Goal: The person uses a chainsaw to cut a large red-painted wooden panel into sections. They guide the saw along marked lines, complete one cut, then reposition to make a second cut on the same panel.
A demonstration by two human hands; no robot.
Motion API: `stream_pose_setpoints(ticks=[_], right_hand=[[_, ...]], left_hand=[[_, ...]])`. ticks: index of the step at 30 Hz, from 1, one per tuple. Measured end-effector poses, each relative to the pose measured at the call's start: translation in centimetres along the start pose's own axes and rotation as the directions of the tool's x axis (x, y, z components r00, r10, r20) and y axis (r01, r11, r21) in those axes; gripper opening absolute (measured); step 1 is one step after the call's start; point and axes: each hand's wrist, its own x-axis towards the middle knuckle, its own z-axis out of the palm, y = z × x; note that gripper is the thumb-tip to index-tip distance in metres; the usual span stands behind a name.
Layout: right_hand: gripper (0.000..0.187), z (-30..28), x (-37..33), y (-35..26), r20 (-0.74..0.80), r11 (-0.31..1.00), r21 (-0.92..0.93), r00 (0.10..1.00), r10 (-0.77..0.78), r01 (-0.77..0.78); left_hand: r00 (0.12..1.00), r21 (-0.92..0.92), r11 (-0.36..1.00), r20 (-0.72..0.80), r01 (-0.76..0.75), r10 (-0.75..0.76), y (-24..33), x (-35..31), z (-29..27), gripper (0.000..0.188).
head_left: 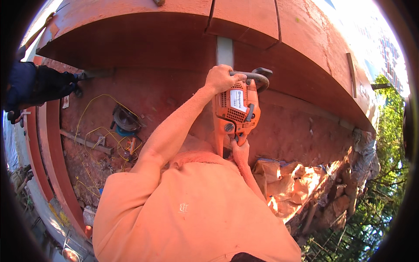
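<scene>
An orange chainsaw is held in front of my chest with its bar pointing away from me. The bar reaches the underside of a huge reddish timber, and its tip is hidden there. My left hand is wrapped round the dark front handle. Lower down, my right hand is closed on the rear handle, its fingers partly hidden. Two dark slits run across the timber's upper face, one above the bar and one to its right. Reddish dust coats my arms and shirt.
To the left, a circular saw lies on the dusty ground among loops of yellow cord. Another person stands at the far left near long beams. Crumpled brown sheeting lies at my right, with foliage beyond.
</scene>
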Motion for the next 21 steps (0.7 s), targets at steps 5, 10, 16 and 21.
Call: stream_pose_setpoints(ticks=[5,10,16,21], right_hand=[[0.043,-1.0,0.8,-0.1,-0.001,0.998,-0.051,1.0,-0.027,0.027],[0.041,-1.3,3.7,-2.3,0.089,0.998,-0.054,0.996,-0.026,0.031],[0.04,-1.9,5.9,-4.0,0.159,0.997,-0.07,0.987,0.039,-0.028],[0.041,-1.8,8.2,-4.3,0.124,0.997,-0.06,0.991,0.05,-0.043]], left_hand=[[1.0,-0.026,0.999,-0.016,0.02,-0.021,0.2,0.1,-0.5,0.055],[0.996,0.034,0.999,-0.084,-0.011,0.014,0.6,1.7,-1.1,0.052],[0.998,0.03,0.999,-0.045,0.04,-0.038,1.3,4.5,-1.4,0.053],[0.998,0.01,0.999,-0.053,0.037,-0.036,1.3,6.9,-1.5,0.052]])
